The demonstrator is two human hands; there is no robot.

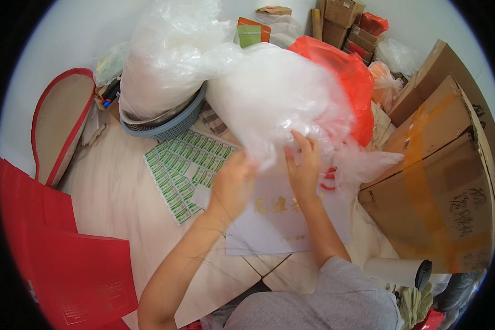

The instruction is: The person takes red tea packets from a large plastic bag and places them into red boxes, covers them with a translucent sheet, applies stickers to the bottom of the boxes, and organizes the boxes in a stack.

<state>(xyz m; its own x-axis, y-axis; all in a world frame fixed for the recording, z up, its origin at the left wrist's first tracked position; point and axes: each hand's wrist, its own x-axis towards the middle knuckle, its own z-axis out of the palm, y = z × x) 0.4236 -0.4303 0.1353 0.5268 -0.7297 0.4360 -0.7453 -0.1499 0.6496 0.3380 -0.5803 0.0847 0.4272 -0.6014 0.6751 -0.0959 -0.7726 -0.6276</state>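
Note:
A large clear plastic bag with whitish contents (268, 82) lies on the table before me. My left hand (232, 185), slightly blurred, has its fingers closed at the bag's near edge, apparently pinching the film. My right hand (304, 161) rests against the bag's front with thumb and fingers apart. Beneath both hands lies a white sheet or flat bag with gold characters (280, 231). Red cord-like loops (328, 183) show just right of my right hand. Sheets of green-and-white labels (181, 173) spread over the table left of my left hand.
A second full plastic bag (169, 53) stands in a blue-grey basket (165, 133). Red boxes or bags (82, 276) occupy the left near side. Behind is a red plastic bag (359, 90). Taped cardboard boxes (433, 185) and a white cup with black lid (392, 270) are at right.

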